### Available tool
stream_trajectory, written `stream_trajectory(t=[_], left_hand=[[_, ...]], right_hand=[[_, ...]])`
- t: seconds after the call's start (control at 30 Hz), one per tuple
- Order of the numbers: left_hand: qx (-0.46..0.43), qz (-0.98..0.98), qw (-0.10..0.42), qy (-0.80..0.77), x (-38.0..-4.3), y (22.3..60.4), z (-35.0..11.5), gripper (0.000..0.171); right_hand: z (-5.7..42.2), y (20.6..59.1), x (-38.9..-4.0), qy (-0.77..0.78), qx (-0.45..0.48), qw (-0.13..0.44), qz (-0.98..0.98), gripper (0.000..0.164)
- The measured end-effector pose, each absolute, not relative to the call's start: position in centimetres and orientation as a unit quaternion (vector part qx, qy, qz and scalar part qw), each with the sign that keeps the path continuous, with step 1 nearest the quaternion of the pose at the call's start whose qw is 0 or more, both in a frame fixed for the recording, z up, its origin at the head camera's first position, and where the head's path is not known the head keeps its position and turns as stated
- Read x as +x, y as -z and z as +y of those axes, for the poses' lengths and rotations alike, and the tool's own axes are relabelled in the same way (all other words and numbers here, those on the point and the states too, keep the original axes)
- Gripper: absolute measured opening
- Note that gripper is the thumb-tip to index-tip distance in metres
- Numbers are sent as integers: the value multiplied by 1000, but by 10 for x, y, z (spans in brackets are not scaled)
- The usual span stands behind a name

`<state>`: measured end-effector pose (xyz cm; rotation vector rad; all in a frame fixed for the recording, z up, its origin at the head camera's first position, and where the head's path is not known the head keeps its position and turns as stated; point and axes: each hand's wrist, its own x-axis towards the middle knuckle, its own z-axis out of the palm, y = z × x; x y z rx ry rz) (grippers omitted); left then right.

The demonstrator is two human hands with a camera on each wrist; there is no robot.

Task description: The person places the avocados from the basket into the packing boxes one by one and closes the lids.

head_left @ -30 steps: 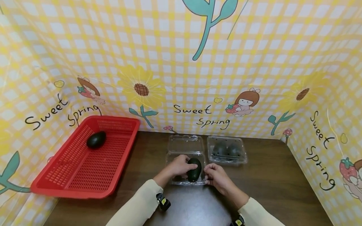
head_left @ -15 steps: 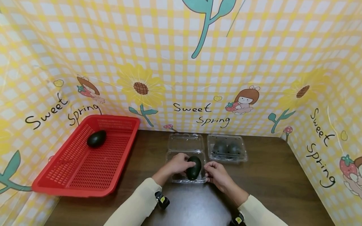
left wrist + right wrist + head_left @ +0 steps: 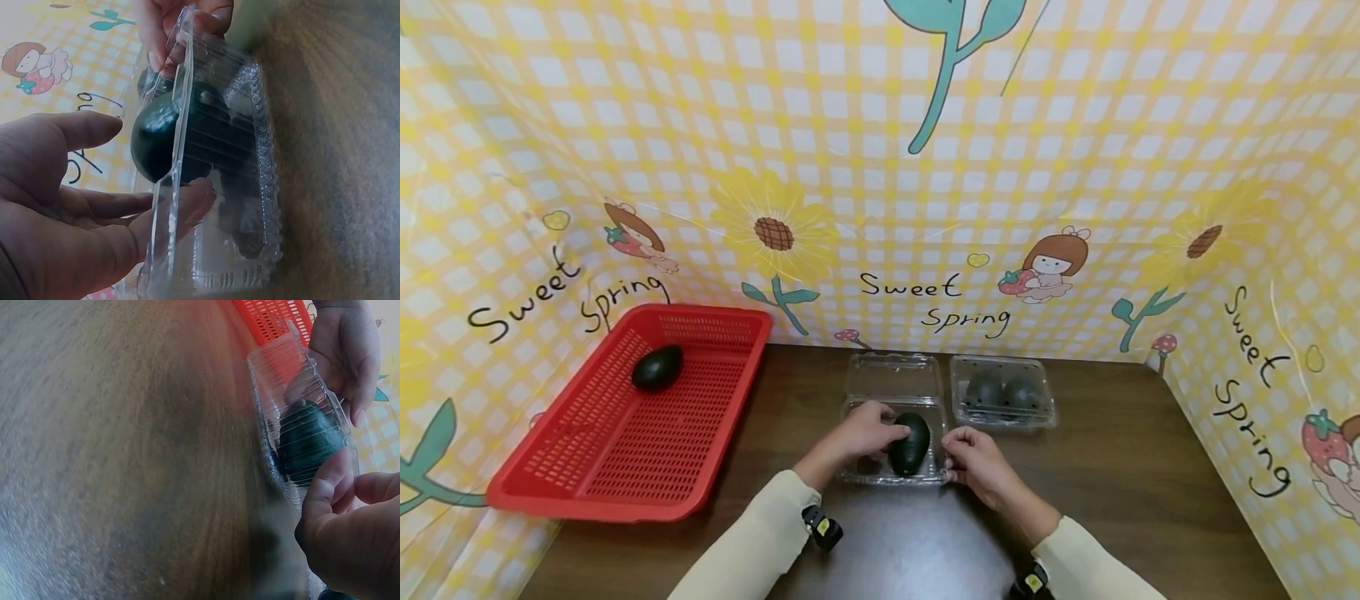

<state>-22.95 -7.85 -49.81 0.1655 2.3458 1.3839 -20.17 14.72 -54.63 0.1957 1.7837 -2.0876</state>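
A dark green avocado [image 3: 909,446] lies in the base of a hinged clear plastic clamshell box [image 3: 880,478], whose lid is folded back. My left hand [image 3: 867,432] reaches into that box beside the avocado. In the left wrist view its thumb stands apart from the fruit, and its extended fingers [image 3: 194,203] are inside the box near the avocado's side; whether they touch it is hard to tell. My right hand [image 3: 981,468] pinches the box's right rim between thumb and fingers, also seen in the right wrist view, where the right hand [image 3: 350,537] is close up.
A red perforated basket [image 3: 700,500] at the left holds another avocado [image 3: 657,368]. Behind the right hand stands a closed clear clamshell box [image 3: 1003,417] with two dark fruits inside. A checked cloth [image 3: 865,208] walls the back and sides of the brown wooden table [image 3: 1120,467].
The avocado has shifted slightly to the left in the box, and my left hand has drawn a little to the left. My right hand keeps its hold on the rim.
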Motion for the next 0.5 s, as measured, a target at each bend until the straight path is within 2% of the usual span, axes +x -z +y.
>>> stream_trajectory(t=[0.2, 0.5], left_hand=[[71, 860, 194, -467, -232, 492, -87, 60], [72, 896, 151, -411, -241, 459, -116, 58]], right_hand=[[147, 547, -201, 744, 71, 194, 636, 5], [148, 548, -203, 744, 59, 201, 634, 4]])
